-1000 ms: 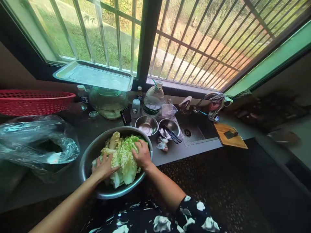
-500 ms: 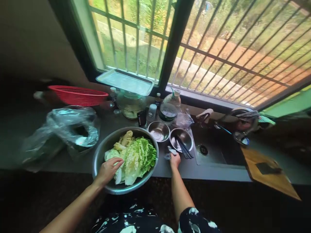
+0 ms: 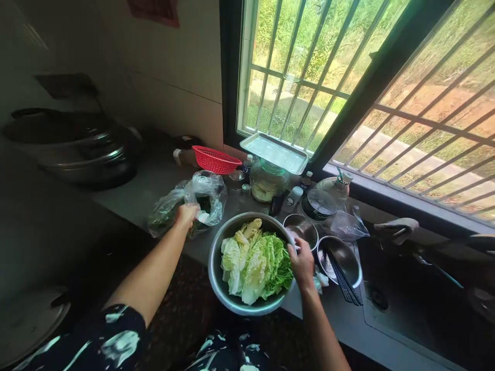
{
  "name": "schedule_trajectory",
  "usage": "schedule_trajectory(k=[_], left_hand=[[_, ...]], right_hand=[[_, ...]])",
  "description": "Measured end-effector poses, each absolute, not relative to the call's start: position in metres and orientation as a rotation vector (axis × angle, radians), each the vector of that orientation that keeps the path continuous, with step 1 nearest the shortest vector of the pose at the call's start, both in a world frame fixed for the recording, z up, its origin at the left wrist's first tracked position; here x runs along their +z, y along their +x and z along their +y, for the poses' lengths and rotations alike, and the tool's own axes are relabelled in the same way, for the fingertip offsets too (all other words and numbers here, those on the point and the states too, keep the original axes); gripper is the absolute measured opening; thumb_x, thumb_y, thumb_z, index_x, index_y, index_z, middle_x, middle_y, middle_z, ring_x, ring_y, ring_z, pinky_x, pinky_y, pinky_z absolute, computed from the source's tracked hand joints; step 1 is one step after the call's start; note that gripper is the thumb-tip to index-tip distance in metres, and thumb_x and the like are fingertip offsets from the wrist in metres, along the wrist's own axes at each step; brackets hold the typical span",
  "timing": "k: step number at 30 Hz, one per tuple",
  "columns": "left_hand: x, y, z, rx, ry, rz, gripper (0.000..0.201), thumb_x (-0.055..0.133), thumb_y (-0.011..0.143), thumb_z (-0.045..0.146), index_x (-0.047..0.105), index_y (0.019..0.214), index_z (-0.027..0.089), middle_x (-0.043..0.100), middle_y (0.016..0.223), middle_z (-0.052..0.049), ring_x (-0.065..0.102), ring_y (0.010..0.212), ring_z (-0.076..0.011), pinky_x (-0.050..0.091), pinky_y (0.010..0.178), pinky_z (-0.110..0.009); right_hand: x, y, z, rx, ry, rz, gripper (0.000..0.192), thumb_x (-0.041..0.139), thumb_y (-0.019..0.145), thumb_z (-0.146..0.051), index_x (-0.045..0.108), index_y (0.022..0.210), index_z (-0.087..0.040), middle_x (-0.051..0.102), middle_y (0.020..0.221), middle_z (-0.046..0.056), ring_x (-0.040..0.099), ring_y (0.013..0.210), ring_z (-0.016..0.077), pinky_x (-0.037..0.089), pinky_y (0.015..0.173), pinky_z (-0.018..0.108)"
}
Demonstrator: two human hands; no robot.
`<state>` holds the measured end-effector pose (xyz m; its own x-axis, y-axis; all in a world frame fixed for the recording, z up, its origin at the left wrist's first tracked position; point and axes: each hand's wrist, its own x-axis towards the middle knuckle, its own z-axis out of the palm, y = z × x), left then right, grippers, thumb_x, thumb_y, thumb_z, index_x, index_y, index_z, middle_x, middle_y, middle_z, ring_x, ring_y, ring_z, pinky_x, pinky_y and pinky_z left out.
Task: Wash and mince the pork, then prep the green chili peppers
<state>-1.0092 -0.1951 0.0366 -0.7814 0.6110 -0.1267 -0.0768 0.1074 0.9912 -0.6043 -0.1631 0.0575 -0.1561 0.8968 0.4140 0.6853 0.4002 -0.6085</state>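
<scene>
The person's hands are well apart. The right hand (image 3: 303,263) is clamped on the right rim of a big steel basin (image 3: 251,309), which sits at the front edge of the bench (image 3: 133,203). Inside the basin lie napa cabbage leaves (image 3: 251,265), pale stems toward the person and to the left, frilly green tops to the right; they fill most of its floor. The left hand (image 3: 186,215) is at a clear plastic bag (image 3: 214,193) to the left of the basin; its fingertips are hidden, so how firmly they grip cannot be told. Something dark green shows through the film of the bag.

Just behind the basin's right side stands a steel bowl (image 3: 309,234), its inside partly hidden by the right hand. Beside it, a second steel bowl (image 3: 351,257) holds black chopsticks (image 3: 344,281), which lean out over its near rim. A small plastic bag (image 3: 320,281) lies between this bowl and the right hand, its contents unclear.

Toward the window, a wide glass jar (image 3: 266,188) has something yellowish low inside and a metal tray (image 3: 274,153) across its top. A red plastic basket (image 3: 216,161) stands left of the jar; its inside is hard to make out. At far left is a large metal pot (image 3: 88,154).
</scene>
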Motion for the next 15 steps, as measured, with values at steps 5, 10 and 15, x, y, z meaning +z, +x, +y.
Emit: schedule_trajectory(k=[5, 10, 15], left_hand=[[0.008, -0.999, -0.227, 1.734, 0.292, 1.593, 0.016, 0.052, 0.055, 0.014, 0.05, 0.072, 0.016, 0.055, 0.063, -0.001, 0.059, 0.063, -0.0175, 0.047, 0.058, -0.029], [-0.009, -0.997, -0.271, 1.605, 0.34, 1.273, 0.025, 0.064, 0.05, 0.014, 0.058, 0.075, 0.015, 0.06, 0.068, 0.001, 0.058, 0.063, -0.0145, 0.047, 0.062, -0.025], [-0.021, -1.029, -0.303, 1.592, 0.237, 1.343, 0.036, 0.075, 0.049, 0.026, 0.057, 0.079, 0.016, 0.062, 0.074, 0.0, 0.059, 0.067, -0.0147, 0.047, 0.063, -0.026]], right_hand=[[0.086, -0.799, -0.134, 0.521, -1.045, -2.082, 0.044, 0.05, 0.079, -0.034, 0.047, 0.118, -0.014, 0.053, 0.118, 0.013, 0.049, 0.106, 0.0222, 0.04, 0.091, 0.036], [0.059, -0.931, -0.107, 0.482, -1.28, -2.385, 0.061, 0.062, 0.068, -0.023, 0.043, 0.124, -0.009, 0.054, 0.116, 0.019, 0.045, 0.111, 0.0303, 0.036, 0.089, 0.044], [0.041, -0.928, -0.089, 0.853, -1.454, -2.324, 0.02, 0.047, 0.072, -0.017, 0.062, 0.085, -0.014, 0.064, 0.079, 0.006, 0.057, 0.078, 0.0178, 0.041, 0.071, 0.027]])
